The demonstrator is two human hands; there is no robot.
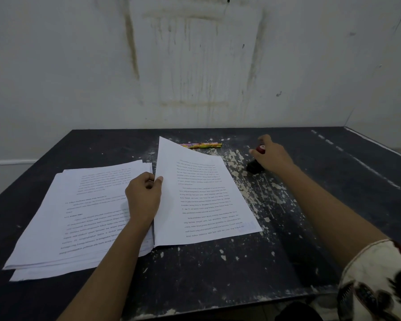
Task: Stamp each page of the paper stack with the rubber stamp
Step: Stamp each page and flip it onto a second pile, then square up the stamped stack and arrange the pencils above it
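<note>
A loose stack of printed white pages (79, 216) lies on the left half of the dark table (218, 274). My left hand (144, 195) pinches the left edge of a single printed sheet (202, 193), whose left side is raised while its right side lies on the table. A faint blue stamp mark shows near that sheet's lower right corner. My right hand (273, 156) grips the rubber stamp (256, 164), which has a red top and a black base and stands on the table to the right of the sheet.
Two colourful pencils (204, 145) lie behind the lifted sheet near the table's far edge. The tabletop is black with worn, flaking patches. A stained white wall stands right behind the table.
</note>
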